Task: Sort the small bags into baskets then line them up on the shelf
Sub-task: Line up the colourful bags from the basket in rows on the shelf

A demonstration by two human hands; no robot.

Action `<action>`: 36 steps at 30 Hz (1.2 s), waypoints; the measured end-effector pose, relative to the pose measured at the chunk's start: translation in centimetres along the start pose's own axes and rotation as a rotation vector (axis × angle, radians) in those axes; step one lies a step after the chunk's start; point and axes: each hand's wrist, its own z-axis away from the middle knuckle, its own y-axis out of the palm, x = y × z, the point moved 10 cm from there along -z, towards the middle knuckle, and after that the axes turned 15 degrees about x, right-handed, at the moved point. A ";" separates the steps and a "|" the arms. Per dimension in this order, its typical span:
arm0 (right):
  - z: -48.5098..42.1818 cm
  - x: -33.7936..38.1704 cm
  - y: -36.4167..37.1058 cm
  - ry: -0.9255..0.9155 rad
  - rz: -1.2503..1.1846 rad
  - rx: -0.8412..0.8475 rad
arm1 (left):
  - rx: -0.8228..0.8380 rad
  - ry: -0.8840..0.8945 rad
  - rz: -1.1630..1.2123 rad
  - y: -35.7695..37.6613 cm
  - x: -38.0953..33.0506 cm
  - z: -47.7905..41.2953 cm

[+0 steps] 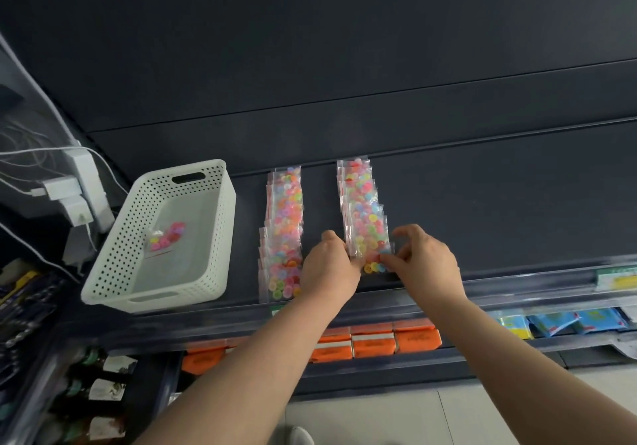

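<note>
- left hand (331,262): fingers curled, pinching the left edge of the front small clear plastic bag of coloured buttons (374,267)
- right hand (427,258): thumb and fingertips pinching the same bag's right edge
- that bag lies at the near end of the right row of overlapped button bags (362,203), on the dark flat shelf (499,220)
- left row of same bags (284,231): just beside the right row, not touching it, looks finished
- white perforated plastic basket (220,238): at the shelf's left end, one button bag (167,239) inside
- progress: two rows laid, judged nearly done; left to do: settle this bag, place the basket's last one
- orange packs (372,344): lower shelf, not involved
</note>
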 end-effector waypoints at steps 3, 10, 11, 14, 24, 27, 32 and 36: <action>0.2 2.0 -0.3 -0.058 0.080 -0.044 | -0.026 0.056 -0.001 -2.0 -0.5 0.8; -0.5 12.7 2.6 -0.298 0.453 0.022 | -0.257 0.082 -0.092 -12.6 2.6 3.8; -0.4 14.3 3.4 -0.335 0.483 0.030 | -0.281 0.048 -0.103 -13.9 4.1 4.1; -0.4 18.4 5.8 -0.435 0.500 0.052 | -0.347 -0.062 -0.111 -17.4 9.3 4.9; -1.6 26.3 10.5 -0.573 0.393 0.083 | -0.082 -0.366 -0.207 -19.9 23.2 0.5; -2.0 26.5 11.0 -0.562 0.392 0.116 | -0.057 -0.357 -0.253 -19.1 23.4 -1.3; -2.8 26.0 11.0 -0.505 0.342 0.147 | -0.128 -0.221 -0.188 -19.1 22.5 -3.0; -3.1 26.1 11.0 -0.485 0.320 0.139 | -0.065 -0.289 -0.196 -18.4 23.4 -3.2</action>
